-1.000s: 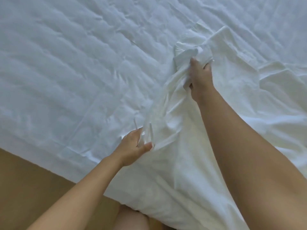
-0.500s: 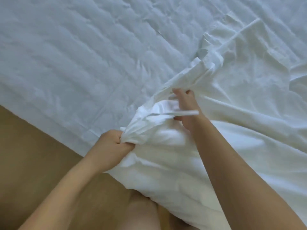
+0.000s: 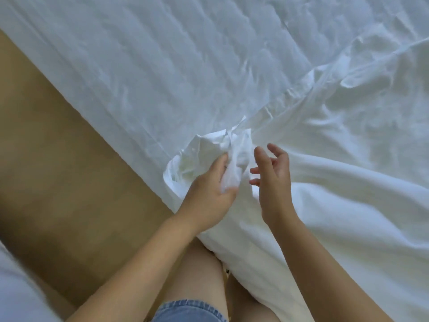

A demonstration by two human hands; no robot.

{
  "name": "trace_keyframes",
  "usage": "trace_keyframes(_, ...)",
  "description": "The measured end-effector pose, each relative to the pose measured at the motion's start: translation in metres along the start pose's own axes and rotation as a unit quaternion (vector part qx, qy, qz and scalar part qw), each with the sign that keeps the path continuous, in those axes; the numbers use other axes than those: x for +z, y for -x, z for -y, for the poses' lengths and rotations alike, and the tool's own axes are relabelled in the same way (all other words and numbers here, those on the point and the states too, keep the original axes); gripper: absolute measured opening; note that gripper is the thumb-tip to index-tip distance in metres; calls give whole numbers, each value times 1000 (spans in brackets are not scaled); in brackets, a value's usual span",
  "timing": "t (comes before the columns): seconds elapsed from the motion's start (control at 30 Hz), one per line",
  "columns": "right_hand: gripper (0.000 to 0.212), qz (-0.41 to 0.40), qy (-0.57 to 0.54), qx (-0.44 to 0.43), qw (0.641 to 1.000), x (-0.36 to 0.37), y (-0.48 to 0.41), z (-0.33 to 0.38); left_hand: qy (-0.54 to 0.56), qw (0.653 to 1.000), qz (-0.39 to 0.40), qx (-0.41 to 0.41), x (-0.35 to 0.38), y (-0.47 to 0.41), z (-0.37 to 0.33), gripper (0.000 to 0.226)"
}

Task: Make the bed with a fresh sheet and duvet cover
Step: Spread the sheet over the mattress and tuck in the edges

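Observation:
A white sheet [image 3: 162, 66] lies flat and creased over the mattress. On top of it, to the right, a white duvet cover [image 3: 348, 170] spreads in loose folds and hangs over the bed's near edge. My left hand [image 3: 209, 189] grips a bunched corner of the duvet cover [image 3: 220, 147] at the bed's edge. Just right of that bunch, my right hand [image 3: 271, 173] hovers with fingers spread and holds nothing.
Tan floor [image 3: 58, 170] runs along the bed's left side. My bare legs and denim shorts [image 3: 190, 310] stand against the bed's edge. A pale blurred shape [image 3: 14, 293] fills the bottom left corner.
My right hand has let go of the duvet cover and drawn back beside the left. The left hand has gathered the corner into a bunch. The view has shifted toward the bed's edge.

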State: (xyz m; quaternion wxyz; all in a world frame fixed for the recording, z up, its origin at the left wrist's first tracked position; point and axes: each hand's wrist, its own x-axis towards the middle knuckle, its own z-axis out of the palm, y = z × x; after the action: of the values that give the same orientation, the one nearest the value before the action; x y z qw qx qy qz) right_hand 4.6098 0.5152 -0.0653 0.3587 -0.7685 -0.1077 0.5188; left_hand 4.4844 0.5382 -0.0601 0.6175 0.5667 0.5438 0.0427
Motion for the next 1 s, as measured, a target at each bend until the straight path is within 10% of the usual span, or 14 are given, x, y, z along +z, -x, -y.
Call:
trace_keyframes(0.1,62,122,17,115,986,-7,4,-3,-81,994,53,52,19,5,-8,33)
trace_keyframes(0.23,14,96,-7,150,984,4,-7,-6,-76,996,13,46,14,10,7,37)
trace_keyframes(0.47,22,66,6,152,986,12,-8,-6,-89,977,-107,-159,-26,-2,67,73)
trace_keyframes(0.6,34,157,65,165,971,6,10,-22,-219,964,-123,-82,-23,-31,50,87)
trace_keyframes(0.87,45,-19,-59,149,987,-29,-38,-6,-230,972,5,51,-2,-60,-6,38)
trace_keyframes(1.0,65,-75,-37,153,985,-32,-75,5,-271,935,215,79,9,-42,-13,16)
